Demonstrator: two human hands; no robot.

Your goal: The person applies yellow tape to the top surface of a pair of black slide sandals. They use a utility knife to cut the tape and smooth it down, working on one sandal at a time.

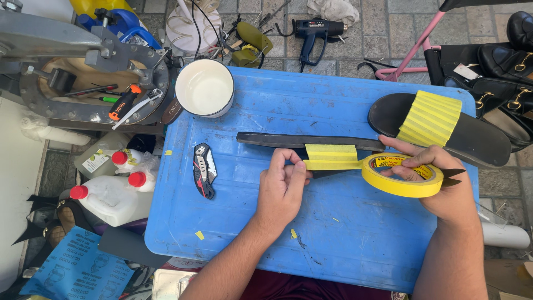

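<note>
On blue counter [233, 222], mid-right: your right hand [444, 186] grips yellow tape roll [402, 175], fingers curled through its core. Your left hand [283, 183] pinches tape's free end onto black sole strip [277, 140], fingers narrow. At counter's left edge: white bottles with red caps [119, 183]. Folding knife [204, 169] lies left of your hand.

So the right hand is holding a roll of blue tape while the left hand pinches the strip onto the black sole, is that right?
Not quite: the head view shows the tape roll in the right hand is yellow, not blue. The rest holds: the left hand pinches the strip against the black sole.
</note>
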